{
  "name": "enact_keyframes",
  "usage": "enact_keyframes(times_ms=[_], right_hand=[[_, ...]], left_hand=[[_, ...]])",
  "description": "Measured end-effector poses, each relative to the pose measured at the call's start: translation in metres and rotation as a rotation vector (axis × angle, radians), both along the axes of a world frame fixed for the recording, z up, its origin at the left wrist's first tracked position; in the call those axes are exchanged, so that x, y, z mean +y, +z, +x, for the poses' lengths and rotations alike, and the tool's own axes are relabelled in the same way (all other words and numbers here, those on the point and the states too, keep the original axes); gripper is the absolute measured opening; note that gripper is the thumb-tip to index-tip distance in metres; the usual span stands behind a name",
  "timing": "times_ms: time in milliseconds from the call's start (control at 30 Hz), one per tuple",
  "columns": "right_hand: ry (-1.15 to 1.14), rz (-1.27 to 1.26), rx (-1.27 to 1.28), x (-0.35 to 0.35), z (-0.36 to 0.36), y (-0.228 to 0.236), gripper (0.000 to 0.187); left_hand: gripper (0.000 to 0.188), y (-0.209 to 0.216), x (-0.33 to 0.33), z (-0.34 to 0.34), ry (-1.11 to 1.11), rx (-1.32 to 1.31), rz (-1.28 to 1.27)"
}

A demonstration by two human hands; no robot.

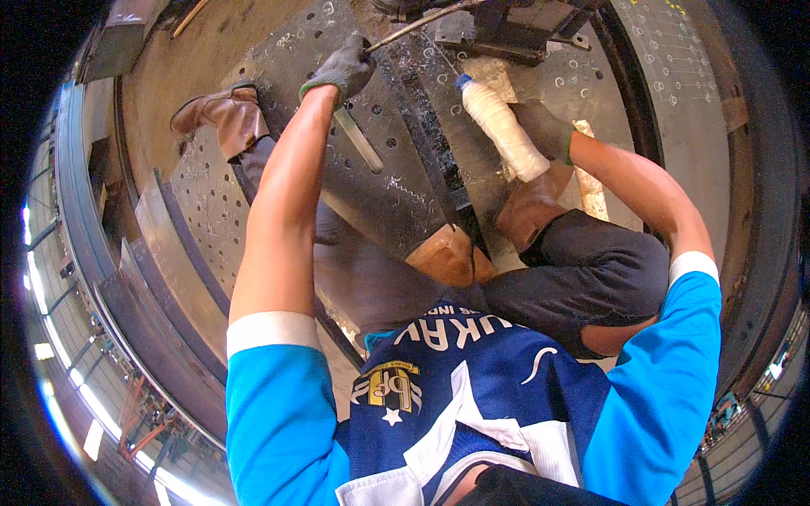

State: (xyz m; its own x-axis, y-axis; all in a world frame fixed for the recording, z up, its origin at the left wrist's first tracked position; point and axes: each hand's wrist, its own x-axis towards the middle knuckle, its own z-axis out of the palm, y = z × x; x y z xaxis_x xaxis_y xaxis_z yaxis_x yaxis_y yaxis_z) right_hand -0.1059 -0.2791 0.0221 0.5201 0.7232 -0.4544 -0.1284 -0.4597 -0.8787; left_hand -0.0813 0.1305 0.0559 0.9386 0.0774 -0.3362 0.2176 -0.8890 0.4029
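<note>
My left hand (348,69), in a grey knit glove with a green cuff, is closed around a thin metal rod (413,30). That rod slants up to the right toward a dark metal machine (498,38). My right hand (542,131), in a dark glove, grips a bottle (504,135) wrapped in whitish material, tilted with its blue cap toward the machine. A thin pale streak runs from the cap toward the machine. The bottle partly hides my right fingers. Below my left hand, a pale flat strip (360,142) lies over a drilled steel plate (316,51).
My brown boots (228,118) rest on and around the steel plates. A second plate with chalk-marked circles (675,63) lies at the far right. Long steel beams (156,329) run along the left. Pale blocks (591,181) sit beside my right wrist.
</note>
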Motion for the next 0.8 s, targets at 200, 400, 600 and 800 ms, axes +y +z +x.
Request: enact_keyframes(times_ms=[200,400,600,800], right_hand=[[-0.108,0.212,0.087,-0.012,0.0,-0.028,0.035],[0.25,-0.04,-0.679,-0.008,0.003,-0.007,0.048],[0.655,-0.451,-0.836,-0.005,-0.003,0.024,0.038],[0.32,-0.186,-0.543,-0.013,-0.006,-0.014,0.033]], left_hand=[[0.034,0.002,-0.003,-0.001,-0.028,-0.022,0.015],[0.037,-0.002,-0.001,0.0,-0.023,-0.023,0.025],[0.039,-0.012,0.001,0.001,-0.074,-0.072,0.087],[0.046,-0.005,-0.004,-0.001,-0.02,-0.023,0.059]])
